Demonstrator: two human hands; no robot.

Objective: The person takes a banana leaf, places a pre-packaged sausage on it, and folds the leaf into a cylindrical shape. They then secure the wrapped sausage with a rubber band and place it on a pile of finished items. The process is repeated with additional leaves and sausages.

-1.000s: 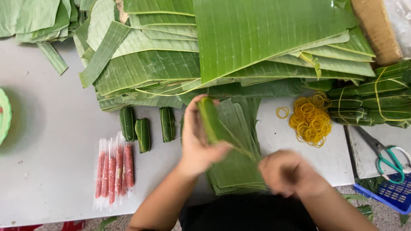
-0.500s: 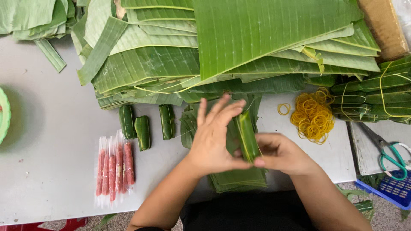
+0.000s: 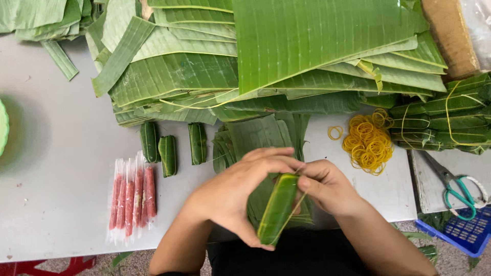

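A small roll wrapped in green banana leaf is held between both hands at the table's near edge. My left hand cups it from the left, fingers curled over its top end. Pinching that top end from the right is my right hand. Under the hands lies a stack of cut leaf pieces. Three finished leaf rolls lie side by side to the left, and beside them a row of pink sausages in clear plastic.
Large banana leaves are piled across the back of the white table. A heap of yellow rubber bands lies at right, near tied leaf bundles, green-handled scissors and a blue basket.
The roll went from lying on the leaf stack under my left palm to being lifted and held at its ends by both hands, closer to me.
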